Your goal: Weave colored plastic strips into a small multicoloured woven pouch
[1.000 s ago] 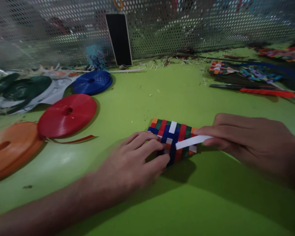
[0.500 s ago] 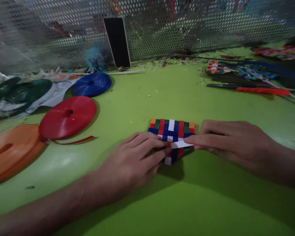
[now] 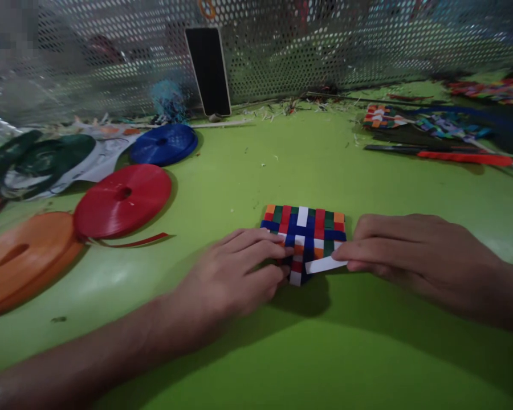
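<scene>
A small woven piece of coloured ribbon strips (image 3: 308, 230), in red, blue, green, orange and white, sits in front of me. My left hand (image 3: 235, 276) grips its left edge, with closed fingers lying over the near-left part; the thumb is mostly hidden. From the right, my right hand (image 3: 414, 259) pinches a white strip (image 3: 320, 265) between thumb and forefinger. The strip's loose end points left, over the near-right part of the weave. What lies underneath the weave is hidden.
On the left lie an orange ribbon roll (image 3: 47, 236), a red roll (image 3: 147, 199), a blue roll (image 3: 171, 142) and loose dark green ribbon (image 3: 64, 151). A phone (image 3: 209, 71) leans against the perforated metal screen (image 3: 290, 51). A red-handled tool (image 3: 465, 158) lies far right.
My right hand has drawn the white strip's loose end toward me, uncovering orange and green squares beneath it. My left hand stays on the weave. The whole view has shifted slightly.
</scene>
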{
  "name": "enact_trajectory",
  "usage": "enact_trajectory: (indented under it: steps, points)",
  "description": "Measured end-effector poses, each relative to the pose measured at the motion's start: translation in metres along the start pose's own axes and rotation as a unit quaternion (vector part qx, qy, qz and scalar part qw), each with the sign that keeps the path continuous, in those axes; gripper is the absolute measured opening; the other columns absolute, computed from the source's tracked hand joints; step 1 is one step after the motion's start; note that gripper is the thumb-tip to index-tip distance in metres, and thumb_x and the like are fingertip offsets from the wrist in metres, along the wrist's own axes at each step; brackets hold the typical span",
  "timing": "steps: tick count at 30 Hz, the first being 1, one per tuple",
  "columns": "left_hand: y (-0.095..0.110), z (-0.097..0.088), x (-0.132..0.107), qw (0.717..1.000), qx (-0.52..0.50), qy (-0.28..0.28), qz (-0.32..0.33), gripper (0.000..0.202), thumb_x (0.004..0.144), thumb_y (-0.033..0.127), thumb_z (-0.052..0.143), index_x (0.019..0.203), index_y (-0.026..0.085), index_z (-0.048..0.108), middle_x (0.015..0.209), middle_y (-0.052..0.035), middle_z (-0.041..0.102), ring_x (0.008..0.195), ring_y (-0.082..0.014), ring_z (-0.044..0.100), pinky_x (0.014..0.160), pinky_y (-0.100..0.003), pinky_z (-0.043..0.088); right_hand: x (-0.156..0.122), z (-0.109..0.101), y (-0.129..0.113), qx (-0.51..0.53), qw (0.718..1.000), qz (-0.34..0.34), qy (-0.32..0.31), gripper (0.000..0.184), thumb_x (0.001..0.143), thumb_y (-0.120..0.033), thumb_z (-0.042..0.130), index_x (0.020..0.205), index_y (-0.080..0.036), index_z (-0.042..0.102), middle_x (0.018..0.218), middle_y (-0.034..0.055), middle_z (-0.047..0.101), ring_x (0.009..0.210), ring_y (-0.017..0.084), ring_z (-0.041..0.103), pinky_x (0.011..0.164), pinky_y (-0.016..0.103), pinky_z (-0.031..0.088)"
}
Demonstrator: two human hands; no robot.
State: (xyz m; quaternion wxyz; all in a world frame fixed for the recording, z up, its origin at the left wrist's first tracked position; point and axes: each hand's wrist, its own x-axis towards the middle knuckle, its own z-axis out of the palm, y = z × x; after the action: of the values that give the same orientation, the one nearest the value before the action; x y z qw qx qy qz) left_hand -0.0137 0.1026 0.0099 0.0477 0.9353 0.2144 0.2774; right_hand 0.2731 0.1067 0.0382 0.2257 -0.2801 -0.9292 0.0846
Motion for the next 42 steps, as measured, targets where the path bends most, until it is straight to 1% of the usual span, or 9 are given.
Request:
enact_trajectory:
  steps: [5, 9, 14, 18, 23, 26, 32, 39, 42]
  points:
    - [-0.003, -0.003, 0.004, 1.000, -0.013, 0.003, 0.005, 0.008, 0.094, 0.010, 0.062, 0.091, 0.012, 0.069, 0.104, -0.0091, 0.078, 0.103, -0.0205, 0.073, 0.095, -0.041, 0.063, 0.000, 0.002, 0.001, -0.026, 0.999, -0.031, -0.005, 0.030, 0.107, -0.029, 0.043, 0.102, -0.020, 0.071, 0.082, 0.0020, 0.067, 0.061, 0.013, 0.053, 0.055, 0.027, 0.035]
    - [-0.006, -0.002, 0.004, 0.999, -0.034, 0.000, 0.001, 0.009, 0.095, 0.011, 0.061, 0.089, 0.012, 0.068, 0.103, -0.0097, 0.078, 0.102, -0.0212, 0.073, 0.095, -0.042, 0.062, -0.002, 0.001, 0.002, -0.070, 0.997, -0.036, -0.004, 0.037, 0.109, -0.030, 0.037, 0.101, -0.022, 0.072, 0.080, 0.0024, 0.067, 0.064, 0.014, 0.056, 0.055, 0.028, 0.035]
    - [-0.007, 0.002, -0.001, 0.999, -0.052, -0.004, -0.011, 0.006, 0.096, 0.013, 0.061, 0.095, 0.014, 0.067, 0.109, -0.0084, 0.076, 0.108, -0.0208, 0.070, 0.099, -0.043, 0.059, -0.001, -0.001, 0.002, -0.045, 0.998, -0.049, -0.020, 0.031, 0.107, -0.027, 0.043, 0.103, -0.019, 0.072, 0.083, 0.0027, 0.069, 0.066, 0.013, 0.055, 0.057, 0.027, 0.035]
    - [-0.007, 0.002, -0.002, 0.996, -0.073, -0.024, -0.035, 0.007, 0.093, 0.018, 0.068, 0.100, 0.015, 0.066, 0.115, -0.0075, 0.075, 0.112, -0.0216, 0.067, 0.102, -0.044, 0.056, 0.001, -0.003, 0.003, 0.043, 0.998, -0.017, -0.041, 0.036, 0.108, -0.026, 0.038, 0.107, -0.019, 0.073, 0.091, 0.0045, 0.071, 0.076, 0.015, 0.062, 0.066, 0.028, 0.044]
    - [-0.006, 0.000, 0.001, 0.996, -0.074, -0.032, -0.038, 0.008, 0.094, 0.021, 0.067, 0.098, 0.014, 0.066, 0.115, -0.0085, 0.073, 0.113, -0.0239, 0.065, 0.101, -0.047, 0.056, 0.003, 0.000, 0.009, 0.078, 0.994, -0.074, -0.003, 0.030, 0.106, -0.019, 0.042, 0.118, -0.020, 0.070, 0.106, 0.0045, 0.075, 0.095, 0.017, 0.065, 0.084, 0.029, 0.049]
    - [-0.005, 0.000, 0.002, 0.996, -0.084, -0.023, -0.033, 0.004, 0.095, 0.016, 0.064, 0.097, 0.013, 0.066, 0.116, -0.0094, 0.073, 0.115, -0.0227, 0.065, 0.105, -0.044, 0.055, 0.006, -0.001, 0.010, 0.108, 0.993, -0.051, -0.023, 0.029, 0.104, -0.017, 0.046, 0.118, -0.021, 0.071, 0.109, 0.0037, 0.076, 0.100, 0.016, 0.067, 0.088, 0.028, 0.050]
    - [-0.006, 0.002, 0.001, 0.995, -0.091, -0.023, -0.028, 0.007, 0.096, 0.012, 0.062, 0.101, 0.012, 0.066, 0.123, -0.0118, 0.069, 0.127, -0.0237, 0.059, 0.113, -0.044, 0.049, 0.015, -0.011, 0.003, 0.171, 0.982, 0.007, -0.085, 0.024, 0.101, -0.018, 0.055, 0.114, -0.020, 0.075, 0.103, 0.0036, 0.078, 0.093, 0.012, 0.072, 0.078, 0.021, 0.052]
    - [-0.011, 0.002, 0.002, 0.991, -0.123, -0.042, -0.017, 0.009, 0.097, 0.013, 0.059, 0.103, 0.012, 0.066, 0.121, -0.0123, 0.068, 0.126, -0.0236, 0.059, 0.111, -0.043, 0.051, 0.011, -0.010, 0.002, 0.139, 0.988, -0.006, -0.069, 0.022, 0.100, -0.024, 0.060, 0.117, -0.021, 0.074, 0.105, 0.0042, 0.078, 0.094, 0.013, 0.073, 0.082, 0.022, 0.054]
    - [-0.011, 0.001, 0.003, 0.990, -0.130, -0.042, -0.018, 0.010, 0.097, 0.013, 0.059, 0.104, 0.013, 0.066, 0.121, -0.0121, 0.068, 0.126, -0.0232, 0.058, 0.111, -0.042, 0.051, 0.010, -0.009, 0.000, 0.118, 0.991, -0.012, -0.060, 0.025, 0.102, -0.026, 0.056, 0.119, -0.021, 0.074, 0.108, 0.0057, 0.078, 0.097, 0.016, 0.074, 0.085, 0.024, 0.055]
